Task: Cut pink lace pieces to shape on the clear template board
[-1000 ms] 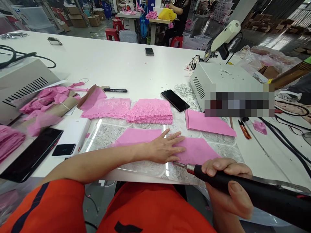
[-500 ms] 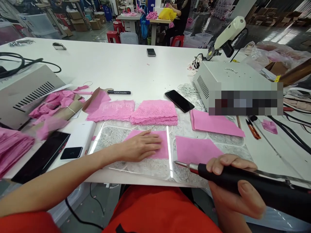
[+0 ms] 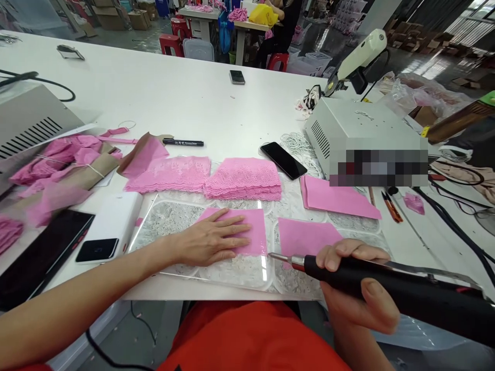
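My left hand (image 3: 211, 239) lies flat, fingers spread, over a pink fabric piece (image 3: 253, 234) on a clear plastic sheet (image 3: 232, 275). Whether that fabric is above or under the sheet I cannot tell. In my right hand (image 3: 359, 283) is a thick black handheld tool (image 3: 410, 293) with a pointed metal tip and a metal strip along its top. The tip is at the fabric's lower right corner; whether it touches is unclear. Just right of it lies another pink fabric piece (image 3: 305, 237), partly behind the tool.
Behind the sheet are lace-edged pink stacks (image 3: 243, 180), a folded pink stack (image 3: 336, 198) and a black phone (image 3: 284, 159). A grey metal box (image 3: 363, 123) stands right, orange-handled snips (image 3: 391, 206) before it. Left are a white device (image 3: 116, 216) and bundled pink fabric (image 3: 58, 159). A person sits far behind.
The tool's tip has come left, closer to the fabric's lower right corner. My left hand stays flat on the same spot. The camera view has shifted slightly.
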Available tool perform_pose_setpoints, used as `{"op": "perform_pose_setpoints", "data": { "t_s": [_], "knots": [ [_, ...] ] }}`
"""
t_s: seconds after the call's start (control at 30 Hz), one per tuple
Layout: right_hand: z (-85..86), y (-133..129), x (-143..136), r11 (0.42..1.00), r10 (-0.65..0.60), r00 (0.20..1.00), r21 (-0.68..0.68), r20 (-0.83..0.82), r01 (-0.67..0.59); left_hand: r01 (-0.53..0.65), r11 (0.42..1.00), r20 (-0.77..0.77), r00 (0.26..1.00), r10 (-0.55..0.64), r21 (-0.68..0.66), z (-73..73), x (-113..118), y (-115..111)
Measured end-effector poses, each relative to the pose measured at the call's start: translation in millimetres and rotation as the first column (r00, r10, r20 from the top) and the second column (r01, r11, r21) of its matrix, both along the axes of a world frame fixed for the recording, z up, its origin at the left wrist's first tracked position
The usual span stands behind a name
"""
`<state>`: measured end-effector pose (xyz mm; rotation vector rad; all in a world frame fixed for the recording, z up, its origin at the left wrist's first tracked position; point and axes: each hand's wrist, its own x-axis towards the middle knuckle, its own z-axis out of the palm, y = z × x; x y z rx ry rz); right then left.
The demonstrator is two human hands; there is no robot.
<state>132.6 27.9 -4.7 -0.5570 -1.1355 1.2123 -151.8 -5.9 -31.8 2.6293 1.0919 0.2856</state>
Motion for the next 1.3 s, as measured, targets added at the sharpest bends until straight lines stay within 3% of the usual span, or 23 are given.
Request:
{"op": "perform_pose_setpoints", "data": {
  "t_s": [0.33, 0.83, 0.97, 1.13, 1.3],
  "knots": [
    [1.5, 2.2, -5.2, 0.999, 0.031, 1.000, -0.015, -0.006, -0.031, 0.024, 0.998, -0.051, 0.999, -0.020, 0.063, -4.2, -1.1, 1.1],
    [4.2, 2.1, -7.2, 0.999, 0.047, 0.998, -0.003, 0.051, -0.047, 0.014, 1.000, -0.022, 1.000, -0.014, -0.003, -1.5, 1.3, 1.1],
    [5.6, 3.6, -7.6, 1.000, 0.027, 0.998, -0.012, 0.049, -0.027, 0.000, 1.000, -0.011, 1.000, 0.000, -0.024, 5.0, -0.4, -0.4],
    [2.6, 8.0, -6.3, 0.999, -0.012, 0.999, 0.031, 0.032, 0.011, -0.088, 0.996, -0.033, 0.996, 0.088, 0.008, 19.2, -22.8, -15.2],
    [-3.9, 11.7, -13.3, 1.000, -0.005, 0.999, 0.030, 0.035, 0.004, -0.194, 0.981, -0.097, 0.976, 0.194, 0.008, 19.7, -55.5, -37.5]
  ]
}}
